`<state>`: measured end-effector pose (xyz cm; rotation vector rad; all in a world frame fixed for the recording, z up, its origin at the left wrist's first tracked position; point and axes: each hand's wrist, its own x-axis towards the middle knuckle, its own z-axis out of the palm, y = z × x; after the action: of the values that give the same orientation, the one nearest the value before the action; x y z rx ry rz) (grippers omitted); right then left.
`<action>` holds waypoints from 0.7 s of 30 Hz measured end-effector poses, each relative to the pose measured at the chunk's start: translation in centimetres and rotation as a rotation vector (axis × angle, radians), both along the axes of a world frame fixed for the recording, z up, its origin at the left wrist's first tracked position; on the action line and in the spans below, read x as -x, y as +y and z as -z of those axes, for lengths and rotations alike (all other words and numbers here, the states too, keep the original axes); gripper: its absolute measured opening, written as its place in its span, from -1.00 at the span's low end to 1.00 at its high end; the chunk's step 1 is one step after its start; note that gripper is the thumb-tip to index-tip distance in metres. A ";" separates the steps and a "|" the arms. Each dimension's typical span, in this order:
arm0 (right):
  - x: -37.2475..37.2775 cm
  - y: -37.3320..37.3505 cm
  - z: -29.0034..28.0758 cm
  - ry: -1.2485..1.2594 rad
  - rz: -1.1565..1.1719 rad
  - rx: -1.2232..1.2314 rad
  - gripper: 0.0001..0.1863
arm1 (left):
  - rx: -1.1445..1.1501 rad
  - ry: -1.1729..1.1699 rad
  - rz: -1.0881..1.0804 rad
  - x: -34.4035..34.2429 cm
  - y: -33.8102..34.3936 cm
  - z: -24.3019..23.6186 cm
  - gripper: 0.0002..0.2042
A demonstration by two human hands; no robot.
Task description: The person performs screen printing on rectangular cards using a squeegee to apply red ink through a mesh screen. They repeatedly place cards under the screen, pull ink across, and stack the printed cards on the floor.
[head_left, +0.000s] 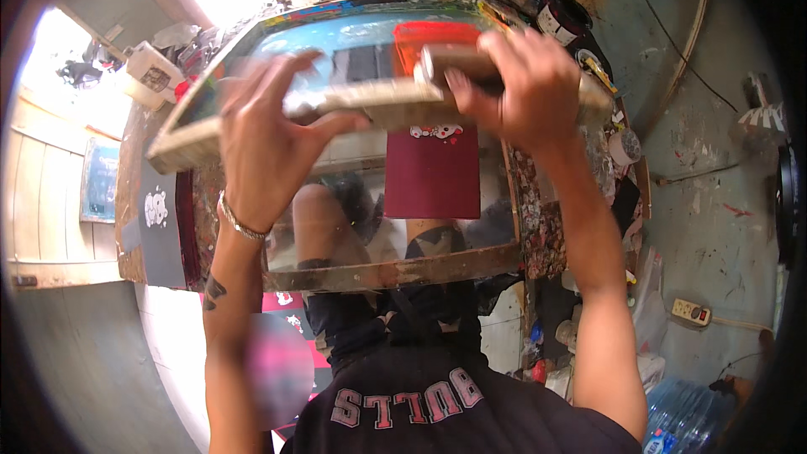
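Note:
A wooden screen-printing frame [370,92] is held tilted above a glass-topped table [353,240], its near edge raised. My left hand [265,122], blurred by motion, is hooked round that edge, fingers above and thumb below. At the right part of the edge, my right hand [534,88] is closed round a brown bar with a pale end, which looks like a squeegee handle [462,63]. Red ink [429,34] covers part of the mesh behind it. Beneath the frame, a maroon sheet [433,176] lies on the glass; a small white-and-red cartoon print shows at its far end.
On the table's left side lies a dark sheet [160,210] with white figures. A white container [153,76] stands at the far left, a dark tub [563,18] at the far right. A power strip [691,313] is on the right wall; plastic bottles [685,412] sit below it.

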<state>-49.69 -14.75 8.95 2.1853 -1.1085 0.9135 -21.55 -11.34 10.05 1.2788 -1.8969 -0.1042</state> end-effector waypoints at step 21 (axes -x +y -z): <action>3.7 -12.2 -11.6 -0.045 0.153 -0.253 -0.17 | -0.642 0.536 -0.661 -11.0 25.7 23.7 -0.54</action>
<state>-53.42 -26.91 20.56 2.2468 -1.4599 0.7948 -10.53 14.40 -13.70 1.9965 -0.9374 -0.6718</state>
